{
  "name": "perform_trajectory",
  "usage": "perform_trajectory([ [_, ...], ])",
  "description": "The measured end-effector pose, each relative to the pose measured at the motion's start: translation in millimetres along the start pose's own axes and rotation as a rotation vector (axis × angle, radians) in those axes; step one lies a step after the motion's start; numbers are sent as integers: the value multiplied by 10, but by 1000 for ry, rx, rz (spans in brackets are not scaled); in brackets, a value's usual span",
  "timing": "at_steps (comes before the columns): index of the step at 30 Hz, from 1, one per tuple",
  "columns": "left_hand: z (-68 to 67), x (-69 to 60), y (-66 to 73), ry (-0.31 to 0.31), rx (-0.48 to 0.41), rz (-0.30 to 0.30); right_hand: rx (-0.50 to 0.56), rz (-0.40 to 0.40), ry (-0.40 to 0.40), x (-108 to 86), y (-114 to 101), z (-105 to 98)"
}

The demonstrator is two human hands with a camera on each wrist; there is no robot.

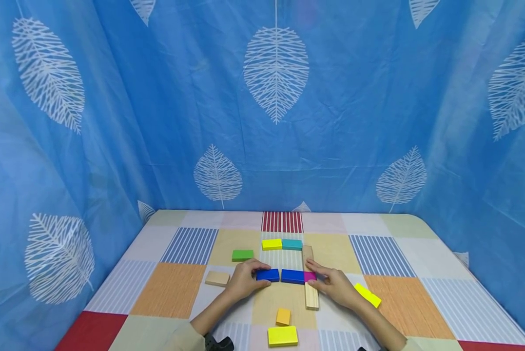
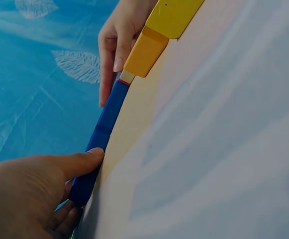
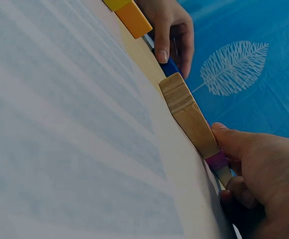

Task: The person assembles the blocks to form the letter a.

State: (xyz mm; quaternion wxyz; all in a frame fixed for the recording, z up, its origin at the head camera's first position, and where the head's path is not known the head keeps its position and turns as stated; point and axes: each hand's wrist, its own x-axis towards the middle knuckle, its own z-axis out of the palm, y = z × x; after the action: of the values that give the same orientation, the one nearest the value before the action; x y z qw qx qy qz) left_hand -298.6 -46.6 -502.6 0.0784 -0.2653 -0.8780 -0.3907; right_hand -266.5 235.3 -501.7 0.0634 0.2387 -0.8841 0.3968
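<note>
Stage: part-way, I judge; some pieces sit joined, others lie loose
Near yellow (image 1: 282,336): loose, flat on the cloth (image 1: 170,290)
Orange (image 1: 283,317): loose, just beyond near yellow
Near wood (image 1: 312,300): laid lengthwise, its far end up to magenta (image 1: 309,277)
Side yellow (image 1: 367,295): loose, slanted, right of the right hand (image 1: 336,286)
Right fingers: thumb and fingertips apart by the width of magenta, bent round its near and far sides, seemingly pinching it; the exact contact is partly hidden
Left fingers: the left hand (image 1: 244,280) clamps left blue (image 1: 268,275), thumb on the near side, fingers on the far side
Side wood (image 1: 217,278): loose, left of the left hand
Middle row: left blue, right blue (image 1: 292,276) and magenta in line; the blues all but meet, right blue touches magenta
Far wood (image 1: 307,253): runs from magenta away to teal (image 1: 292,244)
Green (image 1: 242,255): loose, beyond the left hand
Far row: teal and far yellow (image 1: 272,244) end to end, laid
Left over: five loose pieces; whether all belong, I cannot tell
</note>
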Motion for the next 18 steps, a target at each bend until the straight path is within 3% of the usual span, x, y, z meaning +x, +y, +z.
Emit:
perform_trajectory([
  [18,15,16,-16,-6,-26,36,-7,18,-7,-4,0,13],
])
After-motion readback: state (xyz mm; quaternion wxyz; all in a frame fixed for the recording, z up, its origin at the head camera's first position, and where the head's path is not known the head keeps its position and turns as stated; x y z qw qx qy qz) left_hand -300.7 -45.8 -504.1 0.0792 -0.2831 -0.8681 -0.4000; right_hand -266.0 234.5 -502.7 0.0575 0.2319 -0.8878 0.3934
